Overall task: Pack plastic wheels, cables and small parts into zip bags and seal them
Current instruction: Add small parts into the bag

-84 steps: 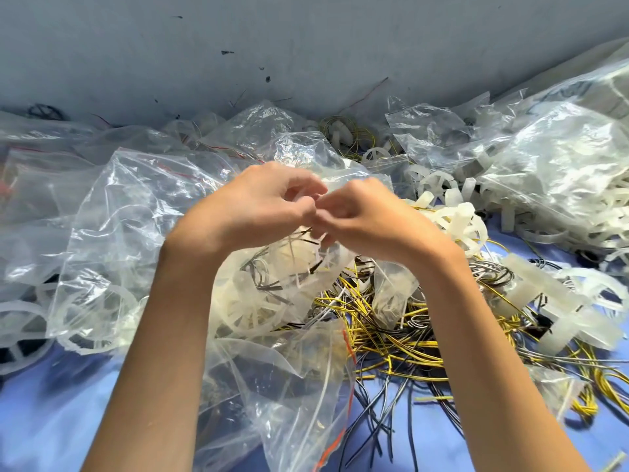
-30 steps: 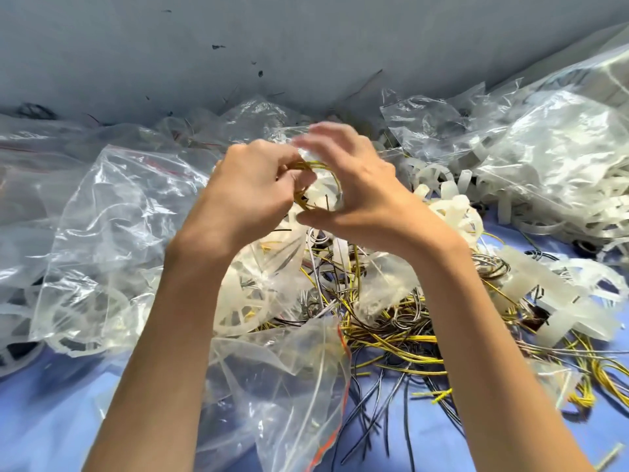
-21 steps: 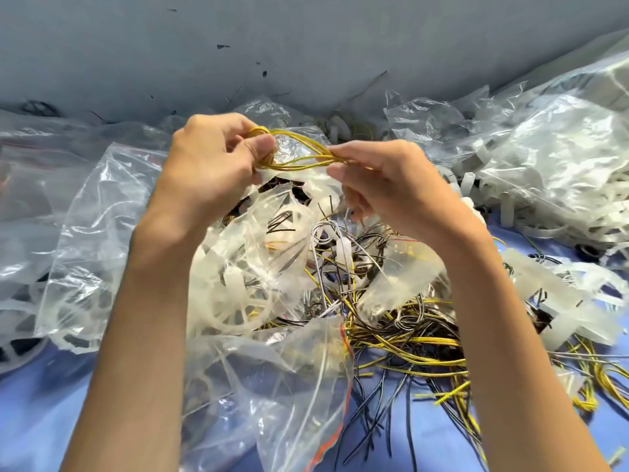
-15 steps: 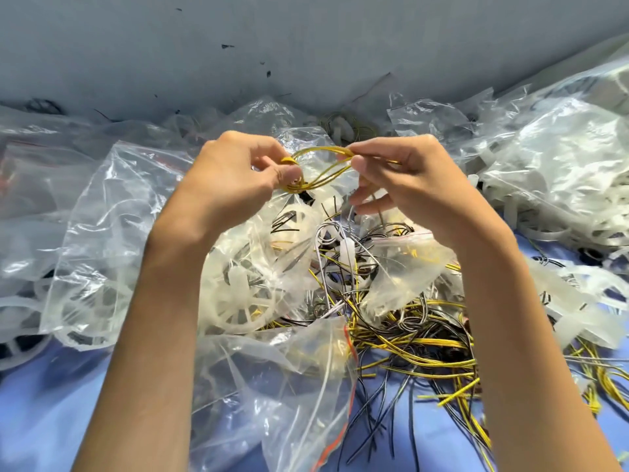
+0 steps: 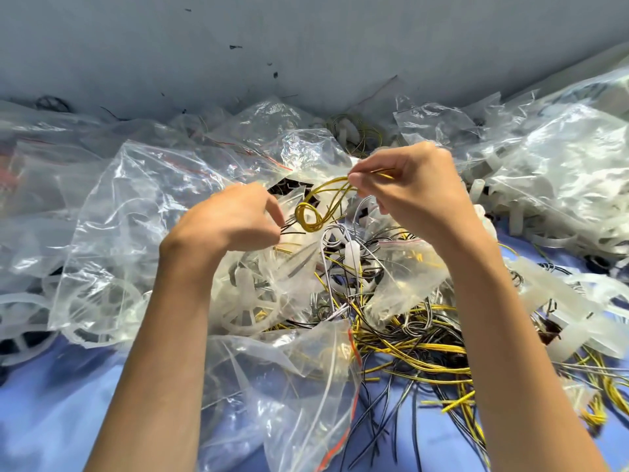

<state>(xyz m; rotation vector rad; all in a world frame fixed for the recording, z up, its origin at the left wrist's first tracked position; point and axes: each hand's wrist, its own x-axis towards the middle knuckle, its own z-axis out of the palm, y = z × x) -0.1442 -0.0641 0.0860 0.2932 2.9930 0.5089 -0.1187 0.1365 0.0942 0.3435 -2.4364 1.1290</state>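
Presently the cable (image 5: 308, 216) is held slanting between the hands, which are apart: its upper end is pinched by the right hand (image 5: 412, 195), its dark tips by the left hand (image 5: 231, 219), with the coil nearer the left.

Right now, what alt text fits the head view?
The right hand pinches the upper end of a coiled yellow wire and the left hand pinches dark strands beside it, above a heap of clear zip bags, white plastic wheels and loose cables.
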